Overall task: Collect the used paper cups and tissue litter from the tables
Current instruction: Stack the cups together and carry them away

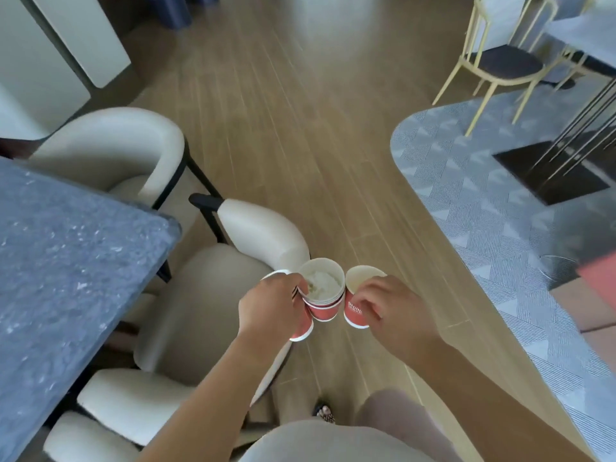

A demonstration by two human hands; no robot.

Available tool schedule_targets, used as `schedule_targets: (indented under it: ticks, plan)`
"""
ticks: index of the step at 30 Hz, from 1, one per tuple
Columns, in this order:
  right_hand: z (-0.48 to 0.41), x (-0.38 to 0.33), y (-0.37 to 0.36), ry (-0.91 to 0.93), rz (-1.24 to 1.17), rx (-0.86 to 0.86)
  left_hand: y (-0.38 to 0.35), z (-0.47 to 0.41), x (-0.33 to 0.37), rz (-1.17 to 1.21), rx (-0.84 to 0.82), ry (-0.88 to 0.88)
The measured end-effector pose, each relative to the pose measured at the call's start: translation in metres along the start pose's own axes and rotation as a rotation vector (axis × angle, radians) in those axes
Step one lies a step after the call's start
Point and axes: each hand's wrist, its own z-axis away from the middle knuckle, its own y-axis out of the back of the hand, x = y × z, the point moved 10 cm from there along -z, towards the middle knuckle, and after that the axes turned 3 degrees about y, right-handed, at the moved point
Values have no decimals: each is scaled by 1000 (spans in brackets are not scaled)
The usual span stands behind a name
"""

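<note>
Left hand (270, 308) fingers wrap stacked red paper cups (325, 310), white tissue (321, 281) inside; right hand (395, 308) fingers wrap single red paper cup (354, 311). Likely light, crushable: hold mid-wall.

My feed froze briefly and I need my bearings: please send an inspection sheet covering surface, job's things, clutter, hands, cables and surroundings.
Surface: grey stone table at the left, only partly in view.
Job's things: stacked cups, red paper, with crumpled tissue in the top one; a further cup mostly hidden behind the left hand; a single cup that looks empty.
Clutter: nothing seen.
Hands: left hand grips the stacked cups and the further cup; right hand grips the single cup, held close beside the stack.
Cables: nothing seen.
Surroundings: cream chairs by the table, wooden floor, patterned rug, yellow-framed chair.
</note>
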Motion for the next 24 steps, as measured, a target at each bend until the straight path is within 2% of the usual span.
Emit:
schedule_targets:
  ticks: [7,14,18,24]
  plan:
    - [-141,91,-4,-28,-12,-88,-1,-148,44,-38,7,3]
    - [-316,182,12,57,-15,-163,4,-322,109,-97,90,48]
    - [-405,219,23,110,-19,-231,10,-409,141,-54,78,85]
    - [-515,260,28,127,-42,-245,24,-512,159,-37,58,156]
